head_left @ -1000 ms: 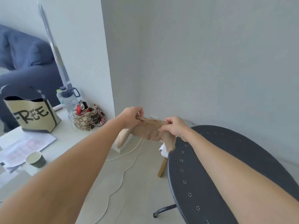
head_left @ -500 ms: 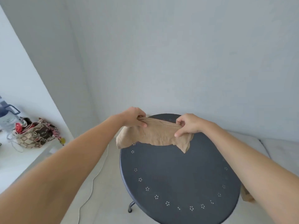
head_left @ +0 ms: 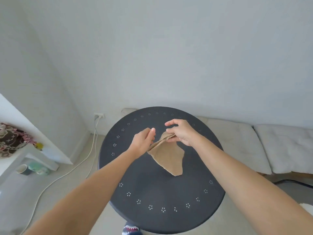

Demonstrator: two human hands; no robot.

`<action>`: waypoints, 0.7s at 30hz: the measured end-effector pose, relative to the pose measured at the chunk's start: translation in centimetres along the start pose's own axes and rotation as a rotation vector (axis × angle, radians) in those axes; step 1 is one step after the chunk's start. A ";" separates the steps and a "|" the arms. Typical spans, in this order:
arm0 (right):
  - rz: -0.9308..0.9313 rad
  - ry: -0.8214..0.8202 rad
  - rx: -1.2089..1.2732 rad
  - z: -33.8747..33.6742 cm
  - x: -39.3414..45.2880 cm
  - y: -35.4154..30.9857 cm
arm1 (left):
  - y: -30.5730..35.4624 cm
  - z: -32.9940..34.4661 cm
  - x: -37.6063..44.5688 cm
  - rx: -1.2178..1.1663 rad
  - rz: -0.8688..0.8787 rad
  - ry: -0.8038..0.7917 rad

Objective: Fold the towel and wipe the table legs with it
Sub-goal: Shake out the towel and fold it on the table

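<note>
**Folding step: towel held above the round counter**

At centre frame we see the right hand (head_left: 182,134) pinching the gathered upper end of the tan towel (head_left: 169,157) between thumb and lower fingers, while its index finger is lifted clear. Just to its left, the left hand (head_left: 144,141) lies against the same bunched edge; whether that grip is pressed onto the cloth or merely beside it we cannot tell, since the back of the hand hides the fingertips. From the two hands the towel hangs down and toward the lower right of centre, narrowing to a rounded tip above, or perhaps just resting on, the dark round counter (head_left: 152,216); contact cannot be settled from this view. The counter fills the middle and lower frame, its rim marked by a ring of small pale flower-shaped dots.

We judge the fold to be under way but unfinished: the cloth reads as a loose, uneven flap, not a compact pad. The wiping has not begun, and no table leg is visible from this angle. The next move, in our judgement, calls for bringing the hanging end up to the pinched end, squaring the layers, then stooping to reach beneath the counter. A white cable (head_left: 72,168) trails across the floor at the left.
</note>
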State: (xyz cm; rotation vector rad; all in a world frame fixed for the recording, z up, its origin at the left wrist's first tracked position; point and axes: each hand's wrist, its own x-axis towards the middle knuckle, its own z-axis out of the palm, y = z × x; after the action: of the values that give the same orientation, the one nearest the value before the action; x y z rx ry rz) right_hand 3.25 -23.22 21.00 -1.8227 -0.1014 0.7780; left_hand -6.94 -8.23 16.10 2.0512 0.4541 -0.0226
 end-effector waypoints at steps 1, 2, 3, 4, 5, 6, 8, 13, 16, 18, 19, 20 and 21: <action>0.013 0.019 0.019 0.2 0.8 0.2 | 0.0 0.8 -0.2 -0.086 0.006 -0.038; 0.026 0.035 0.038 0.4 1.3 0.3 | -0.1 1.5 -0.4 -0.117 0.030 -0.080; 0.034 0.044 0.060 0.5 1.6 0.1 | -0.3 1.9 -0.4 -0.106 0.052 -0.123; 0.047 0.047 0.092 0.6 2.0 0.0 | -0.7 2.2 0.0 -0.040 0.067 -0.145; 0.052 0.053 0.120 0.5 2.4 -0.3 | -1.1 2.3 0.6 0.038 0.078 -0.133; 0.052 0.058 0.144 0.4 2.6 -0.7 | -1.2 2.3 1.4 0.100 0.074 -0.088; 0.043 0.082 0.176 -0.3 3.5 -1.5 | -1.3 1.7 3.2 0.098 0.048 0.037; -0.035 0.201 0.201 -3.2 5.3 -2.6 | 1.6 -2.7 7.3 0.110 0.167 0.173; -0.142 0.232 0.216 -4.3 4.9 -3.3 | 4.2 -4.8 8.8 0.113 0.252 0.161; -0.207 0.251 0.204 -4.6 4.2 -3.4 | 5.0 -5.7 9.2 0.084 0.297 0.143; -0.224 0.254 0.188 -4.6 3.6 -3.0 | 4.9 -5.9 9.2 0.076 0.323 0.123; -0.228 0.253 0.174 -4.4 3.0 -2.3 | 4.6 -6.0 8.8 0.080 0.350 0.097; -0.211 0.251 0.168 -4.2 2.3 -1.1 | 3.7 -5.7 8.4 0.087 0.374 0.064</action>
State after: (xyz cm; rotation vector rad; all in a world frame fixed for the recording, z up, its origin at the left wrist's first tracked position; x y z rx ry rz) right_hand 7.72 -25.22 21.63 -1.7026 -0.0618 0.3947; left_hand 1.09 -2.48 20.40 2.1977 0.1045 0.2526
